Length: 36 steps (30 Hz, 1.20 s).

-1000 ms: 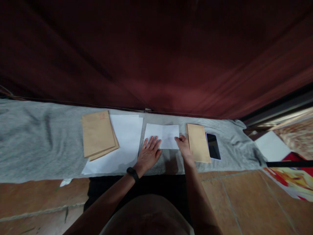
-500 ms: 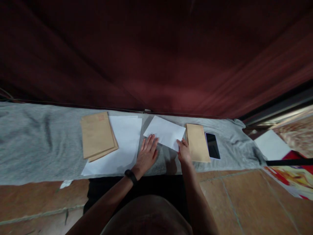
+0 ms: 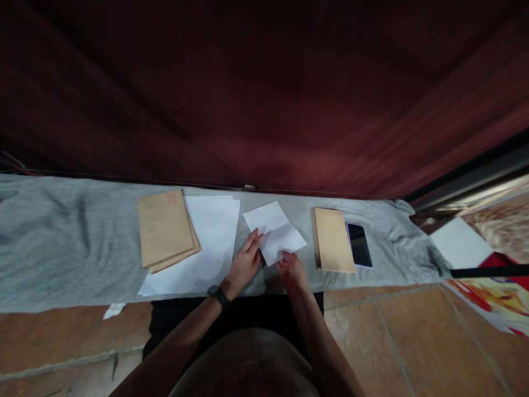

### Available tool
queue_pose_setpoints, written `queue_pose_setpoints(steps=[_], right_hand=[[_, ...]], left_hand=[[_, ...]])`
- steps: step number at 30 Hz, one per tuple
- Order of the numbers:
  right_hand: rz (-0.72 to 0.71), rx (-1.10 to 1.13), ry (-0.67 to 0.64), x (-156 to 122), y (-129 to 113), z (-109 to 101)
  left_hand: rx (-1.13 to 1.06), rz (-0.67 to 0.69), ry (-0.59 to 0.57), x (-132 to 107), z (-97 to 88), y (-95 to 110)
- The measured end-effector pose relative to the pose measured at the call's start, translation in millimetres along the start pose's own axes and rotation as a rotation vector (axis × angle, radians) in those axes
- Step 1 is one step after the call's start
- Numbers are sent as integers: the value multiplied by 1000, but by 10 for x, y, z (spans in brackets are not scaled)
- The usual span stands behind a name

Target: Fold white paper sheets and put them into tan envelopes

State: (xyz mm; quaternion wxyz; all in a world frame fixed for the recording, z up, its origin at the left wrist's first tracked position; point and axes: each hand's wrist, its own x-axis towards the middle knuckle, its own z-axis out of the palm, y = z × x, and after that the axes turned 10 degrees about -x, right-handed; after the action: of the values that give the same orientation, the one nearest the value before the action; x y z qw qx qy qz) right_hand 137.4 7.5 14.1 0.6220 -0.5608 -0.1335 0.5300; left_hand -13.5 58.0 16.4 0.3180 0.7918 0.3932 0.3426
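From the head camera, you have the folded white sheet (image 3: pixel 275 231) lying at an angle on the grey cloth (image 3: pixel 61 237), directly in front of you. It sits between the loose white sheets (image 3: pixel 212 242) on your left and the brown envelopes (image 3: pixel 333 240) on your right.

Your left hand (image 3: pixel 243 264) lies open, its fingers stretched out and resting on the sheet's left edge. Your right hand (image 3: pixel 291 271) is curled at the sheet's near corner and touching it. The picture is dim and soft there, so I cannot tell whether you are pinching the corner or only pressing on it. Your hands are close together but not touching each other.

As for progress, the sheet shows a crease across its middle, so it looks at least partly folded. It is outside any envelope. The second envelope pile (image 3: pixel 165 229), at far left and overlapping the loose sheets, lies flat with neither hand on it, as does the pile on your right. Going by the loose sheets, I judge more paper remains unhandled.

A phone (image 3: pixel 359 245) lies just beside the right-hand envelopes.
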Motion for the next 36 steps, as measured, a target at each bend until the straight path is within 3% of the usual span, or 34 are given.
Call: queue_pose_setpoints(steps=[7,12,18,25,28,33,36], right_hand=[[12,25,-78,-162,104,89],[21,-3,-141,-174,100,9],[50,-109,-219,-228,-14,-128],[292,-289,-428,-481,-270,-231],[149,-413,-424,-464,-438,-236],[-361,-775,-221,-194,-614,-251],[-617,-1030,-214,-23,-553,-302]], left_hand=[[75,92,-63,-2,18,-34],[125,191,-212,48,-22,-76],[112,207,-300,156,-74,-123],[107,209,-364,154,-147,-107],[127,211,-380,125,-149,-114],[162,246,-381,129,-149,-121],[199,247,-378,130,-168,-100]])
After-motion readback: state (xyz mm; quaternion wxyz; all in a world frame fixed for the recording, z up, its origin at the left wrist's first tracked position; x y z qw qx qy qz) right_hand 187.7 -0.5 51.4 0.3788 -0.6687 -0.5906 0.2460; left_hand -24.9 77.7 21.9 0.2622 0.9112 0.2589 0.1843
